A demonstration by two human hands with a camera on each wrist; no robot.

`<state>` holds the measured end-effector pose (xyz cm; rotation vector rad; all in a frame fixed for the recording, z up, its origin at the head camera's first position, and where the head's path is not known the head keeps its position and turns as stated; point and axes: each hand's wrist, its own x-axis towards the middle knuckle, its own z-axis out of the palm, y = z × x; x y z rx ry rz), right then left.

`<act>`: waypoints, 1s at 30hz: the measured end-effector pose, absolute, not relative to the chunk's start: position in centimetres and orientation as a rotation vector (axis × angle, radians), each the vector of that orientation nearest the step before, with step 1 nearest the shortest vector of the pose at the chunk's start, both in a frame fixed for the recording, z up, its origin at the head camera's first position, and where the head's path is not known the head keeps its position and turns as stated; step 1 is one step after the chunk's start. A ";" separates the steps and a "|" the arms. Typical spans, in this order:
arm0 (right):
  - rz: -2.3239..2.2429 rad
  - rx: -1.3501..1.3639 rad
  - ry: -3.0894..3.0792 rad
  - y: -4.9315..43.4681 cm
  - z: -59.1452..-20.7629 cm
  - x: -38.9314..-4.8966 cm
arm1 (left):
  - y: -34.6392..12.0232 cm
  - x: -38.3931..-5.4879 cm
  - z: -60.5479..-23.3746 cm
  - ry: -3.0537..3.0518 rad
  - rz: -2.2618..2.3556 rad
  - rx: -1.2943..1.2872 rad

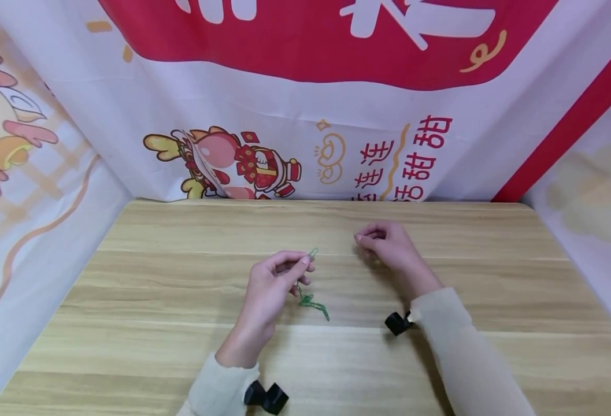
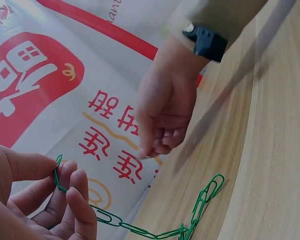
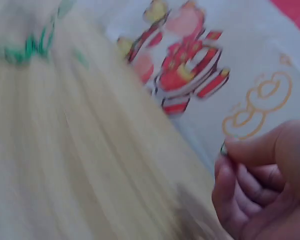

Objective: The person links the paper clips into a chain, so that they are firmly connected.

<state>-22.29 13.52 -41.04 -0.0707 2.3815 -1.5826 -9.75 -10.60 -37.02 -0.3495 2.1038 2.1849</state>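
Note:
My left hand (image 1: 271,283) pinches the end link of a green paper clip chain (image 1: 313,304) between thumb and forefinger. That clip's tip pokes up above the fingers. In the left wrist view, several linked clips (image 2: 107,216) run from under the fingers to the tabletop, where the far end bunches up. Off to the right and farther back, my right hand (image 1: 385,244) is held apart from the chain, thumb against forefinger. A tiny green tip, seemingly of a paper clip (image 3: 223,148), shows at that pinch in the right wrist view; the rest is hidden by the fingers.
Both hands are above a wooden tabletop (image 1: 154,289). A printed cloth (image 1: 305,104) hangs along its back edge, with more cloth (image 1: 34,173) on the left and right sides. Each wrist carries a small black camera (image 1: 397,323).

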 end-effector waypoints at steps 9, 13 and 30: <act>-1.936 -0.226 2.071 12.2 -39.3 -18.7 | -10.6 -9.6 -36.9 2.095 2.175 -0.348; -1.983 -0.262 2.053 11.5 -38.7 -17.6 | -10.5 -9.5 -36.8 2.089 2.177 -0.342; -1.921 -0.401 2.056 10.7 -37.8 -16.4 | -10.3 -9.6 -36.9 2.083 2.164 -0.350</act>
